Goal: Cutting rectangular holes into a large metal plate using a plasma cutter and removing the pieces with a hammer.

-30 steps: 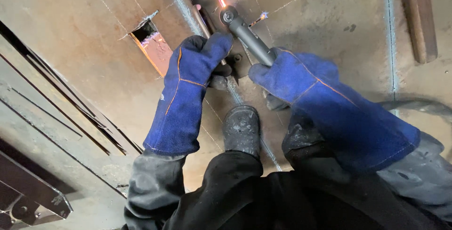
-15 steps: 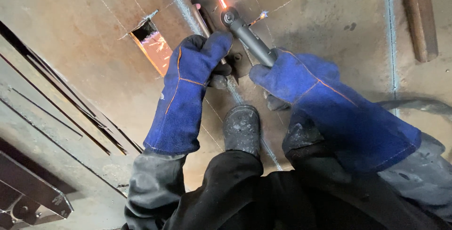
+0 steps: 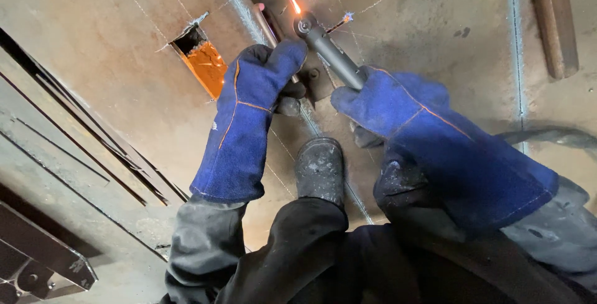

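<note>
Steel plate [image 3: 124, 49] floor, rectangular cutout [image 3: 202, 61], torch [image 3: 329, 49] in gloved hands [image 3: 398, 108]

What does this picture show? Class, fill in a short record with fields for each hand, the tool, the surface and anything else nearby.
left hand: in blue glove, steadying beside the torch
right hand: in blue glove, gripping the torch handle
torch: dark, tip at a glowing cut line with sparks
plate: rusty steel, chalk lines, one cut-out opening
boot: dark, on the plate between the hands
hose: right of the glove
</note>
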